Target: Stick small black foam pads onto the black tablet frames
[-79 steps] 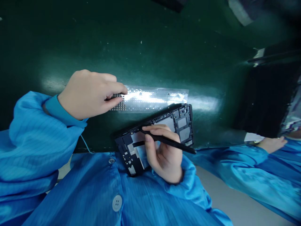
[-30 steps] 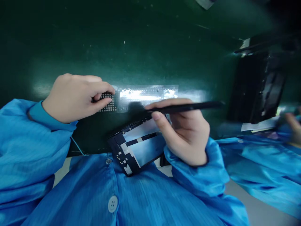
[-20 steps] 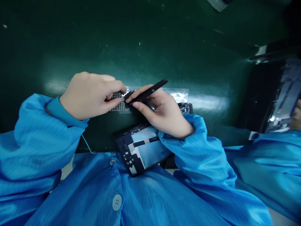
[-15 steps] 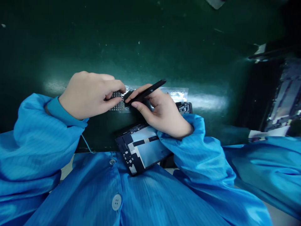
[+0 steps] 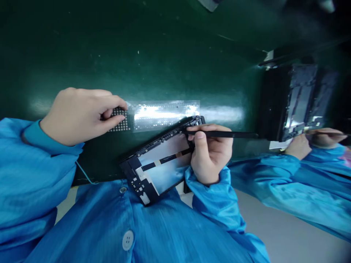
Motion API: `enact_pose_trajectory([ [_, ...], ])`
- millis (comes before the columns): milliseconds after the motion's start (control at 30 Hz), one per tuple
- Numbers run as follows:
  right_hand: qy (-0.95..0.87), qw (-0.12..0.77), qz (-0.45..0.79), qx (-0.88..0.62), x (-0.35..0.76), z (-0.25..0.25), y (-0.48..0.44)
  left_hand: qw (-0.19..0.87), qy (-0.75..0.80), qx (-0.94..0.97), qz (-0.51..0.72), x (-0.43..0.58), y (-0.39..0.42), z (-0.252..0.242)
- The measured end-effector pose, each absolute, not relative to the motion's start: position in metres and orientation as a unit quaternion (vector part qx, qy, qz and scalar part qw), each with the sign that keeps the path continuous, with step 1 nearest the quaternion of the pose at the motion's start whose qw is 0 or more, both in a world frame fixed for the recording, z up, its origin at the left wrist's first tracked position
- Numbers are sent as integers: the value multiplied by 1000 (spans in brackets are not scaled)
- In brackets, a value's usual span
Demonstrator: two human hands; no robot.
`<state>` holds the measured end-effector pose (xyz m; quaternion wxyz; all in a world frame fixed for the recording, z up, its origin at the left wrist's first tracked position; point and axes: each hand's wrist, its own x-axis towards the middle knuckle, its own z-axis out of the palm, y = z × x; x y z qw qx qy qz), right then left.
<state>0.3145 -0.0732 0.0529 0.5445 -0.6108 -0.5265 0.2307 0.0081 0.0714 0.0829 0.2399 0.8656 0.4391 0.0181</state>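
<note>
My left hand (image 5: 85, 115) lies closed over the left part of a clear sheet (image 5: 164, 115), with thumb and forefinger pinched on a grid of small dark square pads (image 5: 120, 124). In my right hand (image 5: 211, 153) are slim black tweezers (image 5: 233, 134), held like a pen. Their tip meets the upper right edge of an opened tablet-like device (image 5: 164, 164), though my fingertips partly cover that spot. The device lies tilted at the table's near edge, inner side up, showing a silvery panel, a dark strip and small parts. Anything in the tip is too small to make out.
To the right, a stack of dark device housings (image 5: 276, 102) stands on the green table (image 5: 164, 65). A co-worker's hands (image 5: 298, 146) are beside it, with blue sleeves reaching toward my right elbow. A pale object (image 5: 210, 4) sits at the far edge.
My right hand has moved with the tweezers from the pad grid, rightward and down to the device's upper edge. The view has swung right, bringing the co-worker's hands into sight. My left hand stays at the sheet.
</note>
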Motion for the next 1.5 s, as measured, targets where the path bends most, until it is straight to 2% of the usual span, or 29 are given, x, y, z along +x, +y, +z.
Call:
enact_pose_trajectory([
  [267, -568, 514, 222, -604, 314, 52, -73, 235, 427, 872, 35, 6, 72, 82],
  [433, -628, 416, 193, -629, 308, 86, -69, 230, 426, 874, 41, 6, 71, 79],
  [533, -660, 378, 288, -582, 293, 103, -38, 225, 425, 875, 54, 7, 70, 76],
  [633, -711, 307, 413, -479, 276, 97, 1, 225, 430, 873, 53, 8, 70, 74],
  [800, -710, 267, 484, -436, 265, 74, 23, 232, 439, 868, 13, 12, 70, 77],
  [1100, -699, 276, 487, -445, 264, 74, 18, 211, 442, 872, -7, 14, 70, 81],
  [1267, -534, 382, 602, -455, 286, 83, 4, 227, 439, 869, 28, 12, 73, 85],
  [1333, -455, 453, 569, -515, 305, 92, -21, 224, 454, 860, 64, 18, 64, 94],
  [1400, -396, 513, 486, -586, 323, 98, -56, 199, 457, 862, 93, 29, 45, 104],
  [1500, -355, 549, 376, -657, 343, 97, -114, 153, 410, 896, 79, 46, 6, 112],
])
